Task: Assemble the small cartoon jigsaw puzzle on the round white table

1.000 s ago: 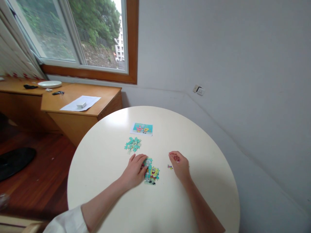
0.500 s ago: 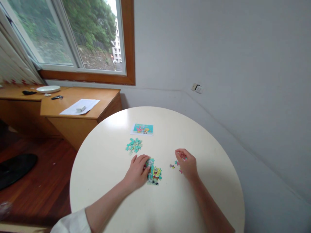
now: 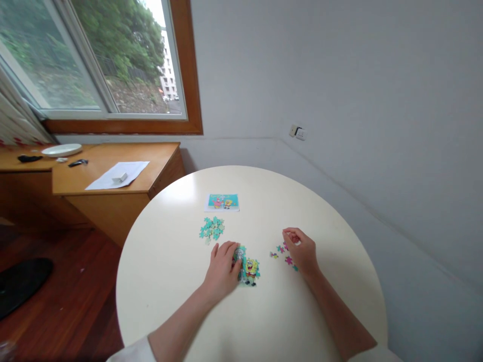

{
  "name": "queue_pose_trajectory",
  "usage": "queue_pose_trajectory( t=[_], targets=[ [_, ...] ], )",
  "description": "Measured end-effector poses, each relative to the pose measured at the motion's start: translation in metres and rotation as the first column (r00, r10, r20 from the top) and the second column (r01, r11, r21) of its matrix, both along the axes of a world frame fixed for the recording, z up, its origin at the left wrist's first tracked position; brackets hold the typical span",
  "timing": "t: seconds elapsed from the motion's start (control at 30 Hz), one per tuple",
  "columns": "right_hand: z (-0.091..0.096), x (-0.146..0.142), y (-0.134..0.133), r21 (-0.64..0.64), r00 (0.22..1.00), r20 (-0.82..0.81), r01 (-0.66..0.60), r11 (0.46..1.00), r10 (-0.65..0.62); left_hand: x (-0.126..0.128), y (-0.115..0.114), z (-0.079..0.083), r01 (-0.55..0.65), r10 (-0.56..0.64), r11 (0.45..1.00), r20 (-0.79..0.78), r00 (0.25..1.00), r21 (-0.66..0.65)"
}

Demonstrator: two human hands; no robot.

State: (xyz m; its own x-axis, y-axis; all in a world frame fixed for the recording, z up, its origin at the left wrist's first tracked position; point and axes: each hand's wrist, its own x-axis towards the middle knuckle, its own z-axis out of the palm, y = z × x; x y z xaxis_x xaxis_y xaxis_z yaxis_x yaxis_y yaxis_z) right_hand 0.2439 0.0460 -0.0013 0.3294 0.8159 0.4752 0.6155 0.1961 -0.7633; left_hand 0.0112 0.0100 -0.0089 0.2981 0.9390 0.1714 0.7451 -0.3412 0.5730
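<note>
Left hand (image 3: 223, 266) lies flat, fingers (image 3: 229, 248) spread, touching the left edge of the assembled puzzle section (image 3: 249, 267) near the middle of the round table (image 3: 264, 322). Right hand (image 3: 303, 253) is to its right, fingers curled in over loose pink pieces (image 3: 279, 249); can't tell if it grips one. Teal piece pile (image 3: 212, 229) sits just beyond the left hand, reference card (image 3: 222, 202) farther still.

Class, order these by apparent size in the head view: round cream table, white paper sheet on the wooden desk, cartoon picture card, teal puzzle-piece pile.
1. round cream table
2. white paper sheet, though it lies farther from the camera
3. cartoon picture card and teal puzzle-piece pile: these look alike, so they are not ranked
</note>
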Motion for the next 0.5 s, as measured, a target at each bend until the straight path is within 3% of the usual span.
queue_pose_trajectory(
  t=[0.5],
  targets=[
    [0.0032, 0.0006, -0.0045, 0.016, 0.997, -0.064, 0.037, 0.999, -0.036, 0.0014, -0.0009, 0.0018, -0.008, 0.008, 1.0, 0.0, 1.0, 0.014]
  ],
)
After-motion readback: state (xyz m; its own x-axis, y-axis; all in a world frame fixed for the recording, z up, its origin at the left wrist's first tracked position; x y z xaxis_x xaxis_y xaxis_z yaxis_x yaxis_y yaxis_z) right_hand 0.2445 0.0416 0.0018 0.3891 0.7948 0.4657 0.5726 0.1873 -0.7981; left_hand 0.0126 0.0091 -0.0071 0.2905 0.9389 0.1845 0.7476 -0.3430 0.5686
